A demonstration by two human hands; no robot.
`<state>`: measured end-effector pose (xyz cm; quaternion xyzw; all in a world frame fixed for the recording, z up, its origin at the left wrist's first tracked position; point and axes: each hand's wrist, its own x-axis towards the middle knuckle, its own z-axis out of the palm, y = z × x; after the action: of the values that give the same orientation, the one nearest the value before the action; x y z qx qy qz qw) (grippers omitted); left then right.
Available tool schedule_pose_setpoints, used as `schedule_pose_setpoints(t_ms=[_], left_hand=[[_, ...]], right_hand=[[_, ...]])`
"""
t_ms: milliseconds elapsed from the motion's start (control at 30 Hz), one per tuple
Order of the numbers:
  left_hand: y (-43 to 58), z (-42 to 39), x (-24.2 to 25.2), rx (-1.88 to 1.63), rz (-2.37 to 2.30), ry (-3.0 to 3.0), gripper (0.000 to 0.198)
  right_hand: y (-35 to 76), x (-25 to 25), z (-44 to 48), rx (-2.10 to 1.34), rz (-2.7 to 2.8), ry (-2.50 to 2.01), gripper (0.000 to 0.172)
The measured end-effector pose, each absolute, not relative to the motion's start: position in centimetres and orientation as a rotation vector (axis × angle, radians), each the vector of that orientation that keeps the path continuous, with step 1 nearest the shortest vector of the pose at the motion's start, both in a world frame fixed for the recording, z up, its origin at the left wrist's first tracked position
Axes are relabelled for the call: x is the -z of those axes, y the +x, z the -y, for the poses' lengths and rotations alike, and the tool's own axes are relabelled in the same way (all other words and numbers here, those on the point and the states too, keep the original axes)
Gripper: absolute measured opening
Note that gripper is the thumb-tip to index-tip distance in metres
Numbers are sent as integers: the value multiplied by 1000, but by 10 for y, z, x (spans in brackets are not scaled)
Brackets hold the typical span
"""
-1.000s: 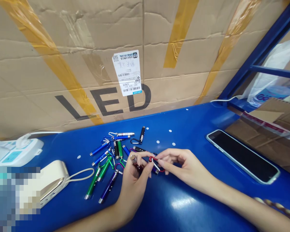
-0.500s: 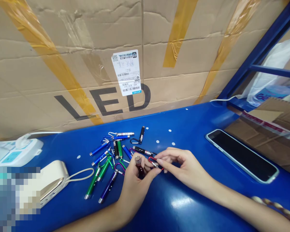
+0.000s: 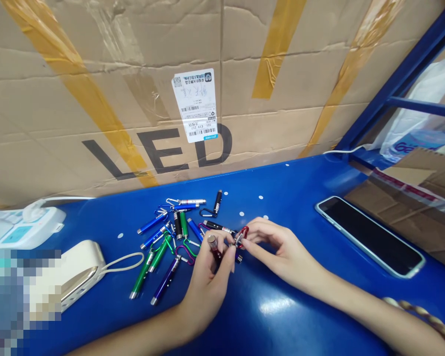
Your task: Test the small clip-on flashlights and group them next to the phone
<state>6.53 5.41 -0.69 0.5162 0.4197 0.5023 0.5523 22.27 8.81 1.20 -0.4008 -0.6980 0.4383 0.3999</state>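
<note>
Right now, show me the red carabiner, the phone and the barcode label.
red carabiner (image 3: 245,233), head view, on its red loop
phone (image 3: 369,236), head view, on its black screen
barcode label (image 3: 195,105), head view, on its white paper

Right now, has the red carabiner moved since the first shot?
Yes: against the phone, the red carabiner has shifted toward the cardboard box and stands more upright in the right hand.

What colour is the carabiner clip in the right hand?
Red, best seen in the head view: the small metal carabiner clip pinched by the right hand.
</note>
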Motion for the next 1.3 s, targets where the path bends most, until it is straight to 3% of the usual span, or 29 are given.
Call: schedule_pose_setpoints(t_ms=[133, 300, 433, 733, 1067, 1233, 1300], left_hand=[[66, -53, 8, -1239, -994, 1216, 17], [68, -54, 9, -1298, -950, 1250, 18], [67, -54, 10, -1342, -964, 1280, 20], [68, -58, 5, -1350, -1023, 1124, 23], [66, -59, 5, -1198, -1105, 1132, 24], [66, -60, 10, -1157, -1132, 1154, 25], [66, -60, 12, -1161, -1148, 1190, 26]], right_hand=[[224, -13, -90, -1090, 1821, -1057, 11], [225, -19, -86, -1390, 1742, -997, 15], [228, -22, -88, -1426, 1710, -1023, 20], [232, -21, -94, -982, 1916, -908, 12], [229, -11, -96, -962, 2016, -918, 9], [224, -1, -94, -1040, 2076, -899, 33], [222, -1, -93, -972, 2197, -866, 32]])
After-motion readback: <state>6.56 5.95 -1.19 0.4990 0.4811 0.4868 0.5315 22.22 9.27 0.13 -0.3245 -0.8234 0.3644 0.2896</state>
